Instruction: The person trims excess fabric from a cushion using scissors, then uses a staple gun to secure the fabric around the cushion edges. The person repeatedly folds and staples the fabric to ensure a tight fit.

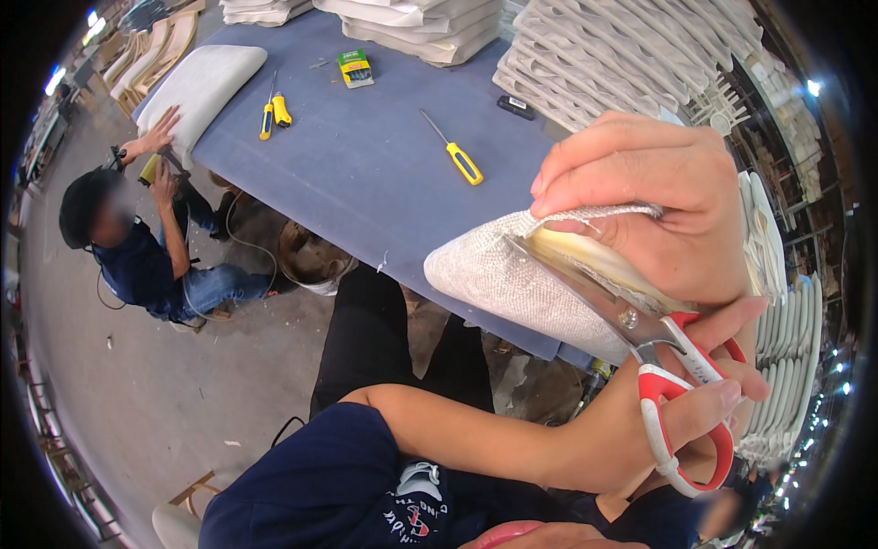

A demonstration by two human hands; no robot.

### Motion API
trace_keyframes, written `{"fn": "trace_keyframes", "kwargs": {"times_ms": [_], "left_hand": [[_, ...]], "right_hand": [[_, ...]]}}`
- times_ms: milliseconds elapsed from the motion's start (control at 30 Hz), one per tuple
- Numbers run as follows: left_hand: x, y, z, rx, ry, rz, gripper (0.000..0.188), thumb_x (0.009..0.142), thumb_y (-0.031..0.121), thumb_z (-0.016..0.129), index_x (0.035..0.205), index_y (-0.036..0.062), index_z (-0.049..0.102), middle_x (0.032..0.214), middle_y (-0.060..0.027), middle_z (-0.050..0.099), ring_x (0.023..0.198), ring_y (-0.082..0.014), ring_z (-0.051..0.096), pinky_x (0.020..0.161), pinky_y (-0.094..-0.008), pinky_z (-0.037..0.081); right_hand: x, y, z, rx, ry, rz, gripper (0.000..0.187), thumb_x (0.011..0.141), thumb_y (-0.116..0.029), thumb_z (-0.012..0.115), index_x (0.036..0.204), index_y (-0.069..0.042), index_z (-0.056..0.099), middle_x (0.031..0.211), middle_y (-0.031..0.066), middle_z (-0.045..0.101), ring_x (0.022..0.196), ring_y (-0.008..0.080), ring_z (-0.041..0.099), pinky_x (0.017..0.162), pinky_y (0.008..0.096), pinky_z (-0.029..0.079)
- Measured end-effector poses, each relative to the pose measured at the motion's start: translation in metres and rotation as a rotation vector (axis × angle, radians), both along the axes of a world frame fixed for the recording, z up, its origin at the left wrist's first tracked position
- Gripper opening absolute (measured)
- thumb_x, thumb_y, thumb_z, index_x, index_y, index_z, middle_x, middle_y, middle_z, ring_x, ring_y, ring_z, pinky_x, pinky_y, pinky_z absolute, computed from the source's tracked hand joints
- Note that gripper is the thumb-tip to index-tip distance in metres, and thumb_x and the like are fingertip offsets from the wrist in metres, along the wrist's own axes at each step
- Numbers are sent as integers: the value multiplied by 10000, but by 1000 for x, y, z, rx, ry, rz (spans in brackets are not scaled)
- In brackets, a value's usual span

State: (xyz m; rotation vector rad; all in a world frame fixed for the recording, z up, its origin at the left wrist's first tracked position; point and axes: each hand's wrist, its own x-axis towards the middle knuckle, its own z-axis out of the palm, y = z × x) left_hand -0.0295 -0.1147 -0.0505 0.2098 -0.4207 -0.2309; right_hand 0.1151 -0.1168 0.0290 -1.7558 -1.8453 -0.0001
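Note:
A padded piece in pale grey woven cloth (489, 265) is tilted up at the table's near right edge. Its cloth parts along one side and bares yellow foam (562, 242). My right hand (649, 178) pinches the cloth's loose edge from above, fingers pointing left. My left hand (700, 412), whose arm crosses from the left, grips red-and-white scissors (674, 462) by their loops. The scissor blades lie along the cloth opening, against the cloth and foam; how far they reach inside is partly hidden.
On the blue-grey table (366, 165) lie a yellow screwdriver (464, 163), another screwdriver (266, 119), a green box (355, 69) and a black item (515, 107). Stacked pale pads (631, 55) fill the back. At left a co-worker (146, 247) handles a white pad (215, 78); a bucket (325, 285) stands nearby.

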Motion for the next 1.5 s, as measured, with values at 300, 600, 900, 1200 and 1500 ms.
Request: {"fn": "trace_keyframes", "kwargs": {"times_ms": [300,600,900,1200,1500], "left_hand": [[1,12,6,85,20,33,671,1081,246,610,1669,50,352,1239,-99,709,963,-77,609,829,-247,523],[-1,21,8,75,-11,-28,498,1090,274,614,1509,15,539,1222,-97,714,1061,-110,653,885,-272,539],[11,5,4,52,-54,124,284,1087,253,639,1252,24,663,1200,-106,709,1202,-201,696,996,-345,541],[2,-35,-17,121,-58,235,320,1059,232,671,1302,33,609,1153,-99,709,1103,-170,685,952,-336,541],[-3,73,-156,670,-273,581,361,1074,342,601,1192,6,662,1070,-130,742,992,-221,714,875,-373,568]], "right_hand": [[2,9,-25,177,367,49,171,760,42,778,917,-21,803,928,114,784,790,235,745,665,309,577],[-7,9,-15,172,297,31,163,765,45,768,910,-14,812,920,133,786,797,250,750,683,322,579],[-8,9,3,-2,236,-47,149,804,53,770,935,0,820,930,145,793,852,236,767,747,321,592],[15,10,6,7,176,-100,85,859,-35,817,942,-14,824,927,119,800,849,198,762,767,303,575],[26,8,4,94,-30,-238,211,910,-99,744,1112,-59,786,1065,82,786,926,173,702,836,315,504]]}}
